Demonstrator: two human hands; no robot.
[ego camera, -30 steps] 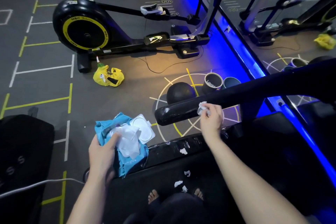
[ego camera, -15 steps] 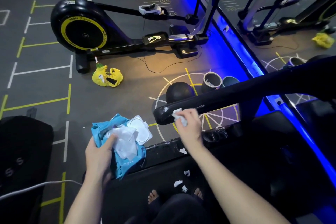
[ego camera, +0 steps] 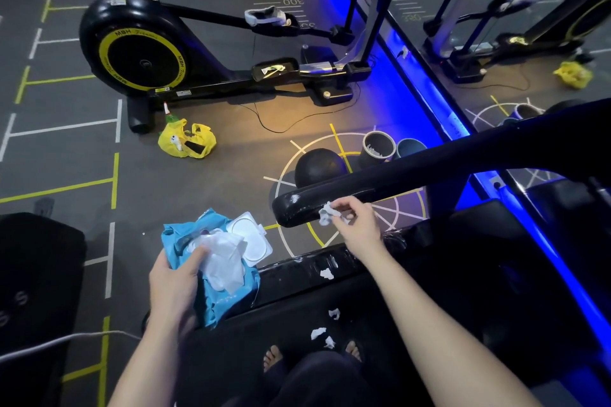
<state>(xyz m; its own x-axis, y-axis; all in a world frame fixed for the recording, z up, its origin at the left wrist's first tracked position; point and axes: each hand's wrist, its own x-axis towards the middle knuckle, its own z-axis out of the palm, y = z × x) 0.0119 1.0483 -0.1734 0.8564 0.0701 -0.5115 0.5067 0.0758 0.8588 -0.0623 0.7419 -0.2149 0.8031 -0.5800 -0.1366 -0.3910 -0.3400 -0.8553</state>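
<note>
right grip (ego camera: 358,228): pinching crumpled white wipe (ego camera: 327,216) against glossy black handrail (ego camera: 429,172) (far end cut off) | left grip (ego camera: 172,277): clutching blue plastic wipes pack (ego camera: 228,302), underside hidden

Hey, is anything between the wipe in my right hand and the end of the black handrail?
Nothing visible. The right hand pinches the wipe at the handrail, and the stretch to its rounded end shows only pale smears.
</note>
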